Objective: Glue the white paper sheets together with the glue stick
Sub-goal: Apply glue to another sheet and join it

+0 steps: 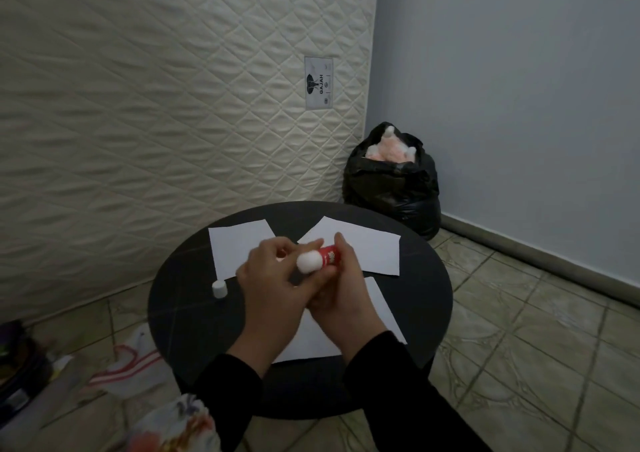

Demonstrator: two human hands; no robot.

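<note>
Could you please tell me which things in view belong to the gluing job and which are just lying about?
For the job:
glue stick, held in both hands
cap, off, on the table
three paper sheets: far left, far right, near

Lying about:
black bag
mattress
striped cloth

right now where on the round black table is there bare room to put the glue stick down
Bare patches on the round black table: the left side around the small white cap, and the right rim beyond the white paper sheets. The middle is crowded: both hands, left and right, hold the red glue stick over the sheets.
</note>
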